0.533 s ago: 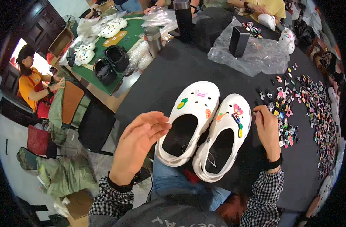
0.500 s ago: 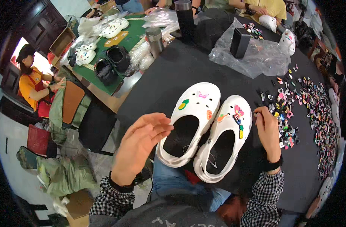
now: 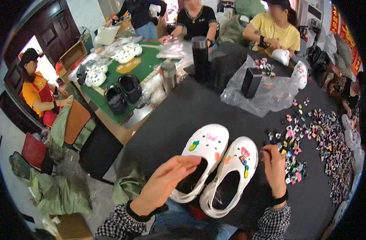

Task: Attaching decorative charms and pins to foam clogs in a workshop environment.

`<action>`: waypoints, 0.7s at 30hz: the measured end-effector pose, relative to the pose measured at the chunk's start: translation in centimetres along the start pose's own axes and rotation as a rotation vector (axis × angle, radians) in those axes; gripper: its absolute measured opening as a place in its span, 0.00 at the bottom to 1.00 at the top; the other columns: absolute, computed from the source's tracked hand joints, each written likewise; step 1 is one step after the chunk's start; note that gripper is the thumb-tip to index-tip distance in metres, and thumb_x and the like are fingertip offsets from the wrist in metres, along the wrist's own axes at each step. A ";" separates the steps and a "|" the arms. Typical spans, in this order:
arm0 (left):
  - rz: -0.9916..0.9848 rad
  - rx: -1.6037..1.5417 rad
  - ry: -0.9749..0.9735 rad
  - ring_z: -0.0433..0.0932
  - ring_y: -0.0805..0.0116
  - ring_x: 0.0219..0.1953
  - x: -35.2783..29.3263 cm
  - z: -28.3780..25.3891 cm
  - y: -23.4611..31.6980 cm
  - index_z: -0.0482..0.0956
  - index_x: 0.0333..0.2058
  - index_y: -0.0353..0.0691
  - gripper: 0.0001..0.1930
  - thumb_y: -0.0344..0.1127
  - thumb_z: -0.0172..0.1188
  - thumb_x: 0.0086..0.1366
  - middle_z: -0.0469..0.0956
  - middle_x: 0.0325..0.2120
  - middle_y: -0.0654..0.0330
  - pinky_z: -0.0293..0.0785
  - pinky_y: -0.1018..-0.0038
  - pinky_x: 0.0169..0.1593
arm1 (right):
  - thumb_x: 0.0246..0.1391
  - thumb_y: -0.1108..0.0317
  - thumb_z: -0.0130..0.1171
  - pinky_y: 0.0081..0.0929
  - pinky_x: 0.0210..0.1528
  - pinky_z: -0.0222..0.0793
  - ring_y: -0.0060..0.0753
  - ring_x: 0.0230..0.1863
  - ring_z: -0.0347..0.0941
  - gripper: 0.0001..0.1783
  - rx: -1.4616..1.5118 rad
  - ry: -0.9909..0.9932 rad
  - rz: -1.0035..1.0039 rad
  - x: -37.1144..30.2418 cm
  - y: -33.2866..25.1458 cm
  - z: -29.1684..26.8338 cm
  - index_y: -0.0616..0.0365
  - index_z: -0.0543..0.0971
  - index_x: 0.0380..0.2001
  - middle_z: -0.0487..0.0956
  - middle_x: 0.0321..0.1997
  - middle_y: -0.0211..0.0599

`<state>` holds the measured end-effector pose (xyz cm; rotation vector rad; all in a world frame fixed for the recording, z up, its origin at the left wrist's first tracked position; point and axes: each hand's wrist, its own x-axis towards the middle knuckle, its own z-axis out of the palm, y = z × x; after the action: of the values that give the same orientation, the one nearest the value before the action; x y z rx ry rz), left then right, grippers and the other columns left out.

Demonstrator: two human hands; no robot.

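Right at the near edge of the black table [image 3: 183, 116] lie two white foam clogs side by side, smooth and rounded, toes pointing away: the left clog [image 3: 203, 156] and the right clog [image 3: 231, 176], each with about three small coloured charms pressed into its upper. The left hand [image 3: 167, 184] hovers over the left clog's heel opening, fingers spread and loose, grasping nothing. The right hand [image 3: 274, 170] sits just beside the right clog's toe, fingertips pinched together; whether they hold a charm I cannot tell. To the right, a wide scatter of many tiny bright charms [image 3: 327, 140] covers the dark cloth. Farther back stand two tall cylindrical flasks, a crumpled clear plastic bag [image 3: 267, 94] and a green mat [image 3: 139, 68] carrying more clogs. Four other people sit around the crowded room.
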<state>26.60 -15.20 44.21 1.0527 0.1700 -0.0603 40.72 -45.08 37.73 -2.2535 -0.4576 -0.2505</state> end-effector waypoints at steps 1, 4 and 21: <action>-0.026 -0.006 -0.011 0.68 0.56 0.64 0.1 -0.1 -0.1 0.71 0.53 0.26 0.17 0.32 0.51 0.71 0.70 0.59 0.45 0.58 0.60 0.71 | 0.58 0.79 0.55 0.36 0.32 0.72 0.49 0.30 0.78 0.05 -0.001 0.000 -0.024 0.0 -0.1 0.0 0.64 0.75 0.38 0.79 0.31 0.51; -0.037 -0.039 -0.072 0.68 0.57 0.64 0.5 -0.5 -0.4 0.71 0.55 0.27 0.17 0.32 0.48 0.73 0.71 0.58 0.46 0.60 0.62 0.70 | 0.56 0.79 0.57 0.40 0.33 0.72 0.56 0.33 0.78 0.05 -0.054 0.018 -0.105 0.0 -0.5 -0.2 0.64 0.76 0.37 0.79 0.32 0.52; -0.038 -0.244 -0.144 0.70 0.54 0.61 1.2 -2.3 -1.5 0.62 0.62 0.32 0.20 0.31 0.46 0.74 0.73 0.54 0.45 0.63 0.59 0.68 | 0.52 0.80 0.59 0.38 0.35 0.71 0.51 0.33 0.77 0.05 -0.076 0.013 -0.139 -0.1 -1.4 -0.1 0.67 0.79 0.34 0.79 0.32 0.50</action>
<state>27.37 -13.92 41.55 0.7986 0.0643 -0.1462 40.09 -44.32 38.79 -2.2953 -0.6088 -0.3589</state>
